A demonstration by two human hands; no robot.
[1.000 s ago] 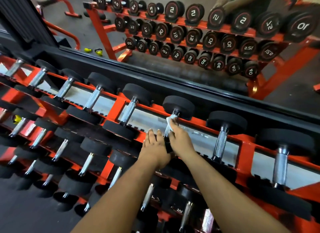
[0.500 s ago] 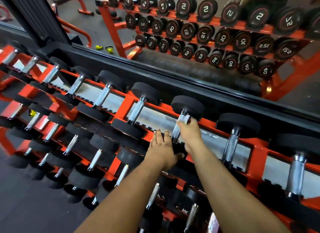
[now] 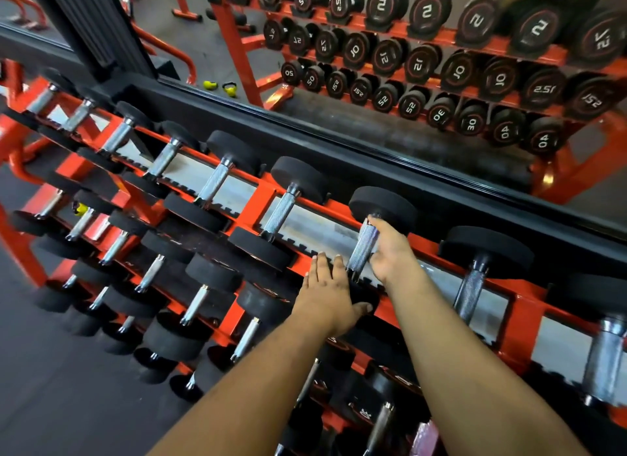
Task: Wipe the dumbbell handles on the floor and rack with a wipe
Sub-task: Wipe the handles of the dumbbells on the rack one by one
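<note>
I am curling my right hand [image 3: 390,252] around the knurled dumbbell handle [image 3: 363,248] on the rack's [image 3: 258,201] top tier, wipe hidden from view, while bracing my flat left hand [image 3: 327,293] on its near head, and the neighbouring handle [image 3: 471,293] is probably coming next.

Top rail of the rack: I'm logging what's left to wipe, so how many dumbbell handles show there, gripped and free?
Handle gripped by the right hand: 1
Free handles to its left: 6
Free handles to its right: 2
Total: 9
</note>
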